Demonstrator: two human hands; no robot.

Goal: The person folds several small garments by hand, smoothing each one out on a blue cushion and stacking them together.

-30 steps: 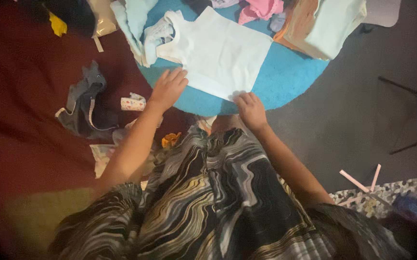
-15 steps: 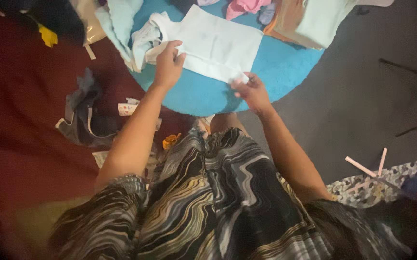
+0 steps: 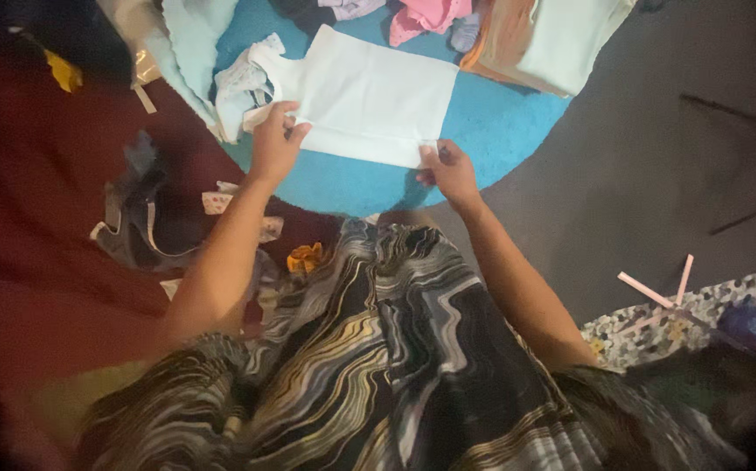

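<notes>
While pinching the near edge of the white top (image 3: 369,96) lying flat on the blue rug (image 3: 517,122), keep left hand (image 3: 275,144) and right hand (image 3: 448,170) clamped level, then fold evenly, avoiding the clothes pile (image 3: 552,39).

tank top (image 3: 369,96): on the round rug (image 3: 500,122), its near edge at the fingertips of both hands
left hand (image 3: 275,144): at the top's near left corner
right hand (image 3: 448,170): at the near right corner
folded stack (image 3: 552,39): beyond the right fingers, on the rug
crumpled clothes (image 3: 147,218): left of the left fingers, off the rug
</notes>
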